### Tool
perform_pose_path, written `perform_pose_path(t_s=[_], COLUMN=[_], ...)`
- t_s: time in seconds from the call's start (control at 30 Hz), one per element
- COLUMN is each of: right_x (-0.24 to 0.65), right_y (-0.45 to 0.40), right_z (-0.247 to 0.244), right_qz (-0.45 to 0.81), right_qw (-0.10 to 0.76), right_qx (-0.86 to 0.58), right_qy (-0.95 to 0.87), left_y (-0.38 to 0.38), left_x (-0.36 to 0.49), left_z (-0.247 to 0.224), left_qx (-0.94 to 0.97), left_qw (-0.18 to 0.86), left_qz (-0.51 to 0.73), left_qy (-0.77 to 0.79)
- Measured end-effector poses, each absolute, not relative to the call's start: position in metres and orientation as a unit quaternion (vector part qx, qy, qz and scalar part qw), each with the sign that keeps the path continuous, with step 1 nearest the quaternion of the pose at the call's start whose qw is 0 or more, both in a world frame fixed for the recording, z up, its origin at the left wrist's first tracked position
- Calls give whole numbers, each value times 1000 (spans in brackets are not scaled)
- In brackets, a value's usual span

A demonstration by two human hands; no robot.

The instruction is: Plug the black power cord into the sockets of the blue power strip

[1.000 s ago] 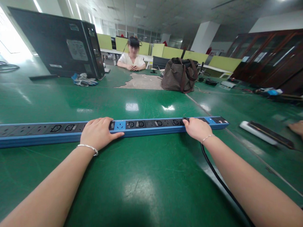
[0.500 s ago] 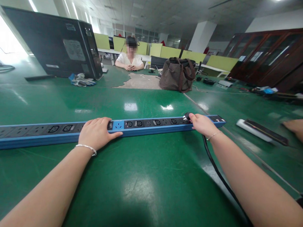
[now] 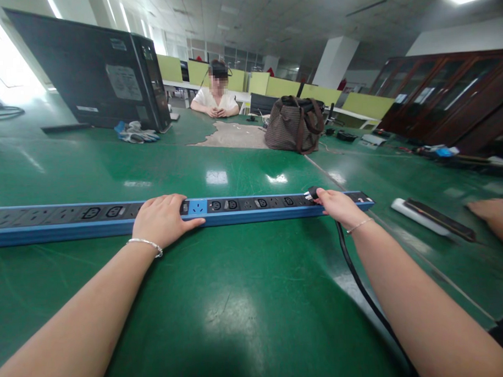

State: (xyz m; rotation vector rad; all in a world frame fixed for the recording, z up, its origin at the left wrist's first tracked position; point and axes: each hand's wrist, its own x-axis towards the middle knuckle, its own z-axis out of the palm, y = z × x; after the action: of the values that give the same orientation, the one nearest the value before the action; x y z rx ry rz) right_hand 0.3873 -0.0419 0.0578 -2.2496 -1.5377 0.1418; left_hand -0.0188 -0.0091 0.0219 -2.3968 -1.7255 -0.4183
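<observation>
A long blue power strip [image 3: 231, 216] with black sockets and one blue socket lies across the green table. My left hand [image 3: 159, 219] grips it left of the blue socket, thumb along the near side and fingers over the top. Near the strip's right end, my right hand [image 3: 337, 203] pinches a black power plug [image 3: 312, 193]. The plug's metal prongs show and point left, just above the sockets, out of any hole. From it a black cable [image 3: 356, 275] runs down beneath my right forearm toward the bottom edge.
A black computer case [image 3: 86, 68] stands at the back left, with work gloves [image 3: 136, 132] beside it. A brown bag [image 3: 294, 124] sits farther back. Across the table sits a person [image 3: 215, 99]. At right lie a white-and-black bar [image 3: 432, 218] and another person's hand [image 3: 494, 213].
The strip and my left hand have shifted very slightly right in view. My right hand still holds the plug in nearly the same place.
</observation>
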Motion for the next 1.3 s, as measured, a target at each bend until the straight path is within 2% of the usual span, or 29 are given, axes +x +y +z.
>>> perform_pose_path(t_s=[0.17,0.33,0.43,0.67,0.97,1.3], right_x=[347,288,261,232,228,216], right_y=[-52,-54,-47,-33,-25,-24], right_z=[65,55,54,64,75,88], right_qz=[89,194,186,80,62,63], right_qw=[192,256,266,161,62,22], right_qx=[-790,-717,-715,-758,-767,-761], right_qy=[-576,-618,-619,-627,-635,-645], left_y=[-10,-9,-9,-11,-11,-11], left_x=[-19,-18,-18,-17,-17,-17], left_z=[21,20,20,21,22,20], left_qx=[-802,-801,-801,-800,-800,-800], left_qw=[88,96,100,90,84,77], left_qz=[-136,-137,-135,-146,-143,-154], left_qy=[-575,-575,-575,-575,-577,-575])
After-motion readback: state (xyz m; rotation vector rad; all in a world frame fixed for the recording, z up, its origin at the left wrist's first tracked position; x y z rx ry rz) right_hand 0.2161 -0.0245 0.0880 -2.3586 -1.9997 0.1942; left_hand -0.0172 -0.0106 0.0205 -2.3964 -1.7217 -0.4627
